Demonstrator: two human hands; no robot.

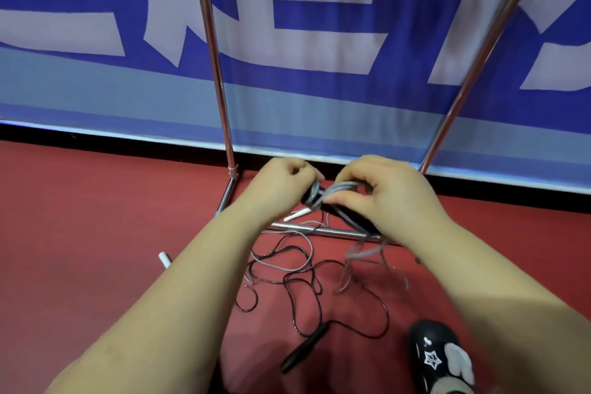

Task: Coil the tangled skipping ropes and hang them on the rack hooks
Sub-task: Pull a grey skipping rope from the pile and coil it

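Head view, left hand (281,182) and right hand (380,192) both gripping grey rope (340,188) — bundled between them

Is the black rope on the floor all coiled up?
No, the black rope lies in loose tangled loops on the red floor, its handle beside them.

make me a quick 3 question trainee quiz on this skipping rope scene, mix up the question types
1. True or false: both hands grip the grey rope bundle above the floor.
2. Which rope lies loose on the red floor with a handle near the shoe? A) the black rope B) a yellow rope C) a green rope
3. Fill in: the rack's metal base bar lies ____ the hands in the picture.

Key
1. True: left hand and right hand both curl their fingers round it.
2. A; its black handle lies on the floor.
3. Below.
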